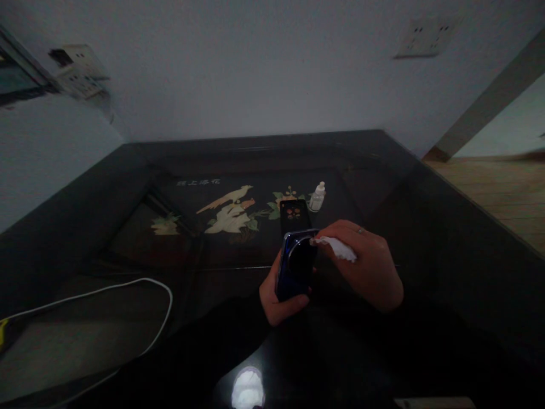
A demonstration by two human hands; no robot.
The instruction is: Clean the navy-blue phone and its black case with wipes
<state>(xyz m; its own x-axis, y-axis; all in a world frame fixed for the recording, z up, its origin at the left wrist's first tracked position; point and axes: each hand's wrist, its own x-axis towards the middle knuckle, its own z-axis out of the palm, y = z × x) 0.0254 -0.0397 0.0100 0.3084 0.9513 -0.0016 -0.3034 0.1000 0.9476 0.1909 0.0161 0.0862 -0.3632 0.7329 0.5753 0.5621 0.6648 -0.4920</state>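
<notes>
My left hand (pixel 275 304) is wrapped round a dark blue smartphone (pixel 292 287), its back with a large round camera ring turned up toward me. Pinched in my right hand (pixel 372 264) is a crumpled white tissue (pixel 339 249), held at the phone's upper right edge by the camera ring. Just beyond the phone lies a black phone case (pixel 293 220) with round cutouts, its lower end hidden. A small white bottle (pixel 317 199) with a pointed cap stands upright to the right of the case.
The glossy black table (pixel 238 153) bears a bird-and-flower picture and meets the wall at the back. A white cable (pixel 147 279) loops at the left. Sockets (pixel 428 37) sit on the wall at right. A pale object (pixel 434 403) shows at the bottom edge.
</notes>
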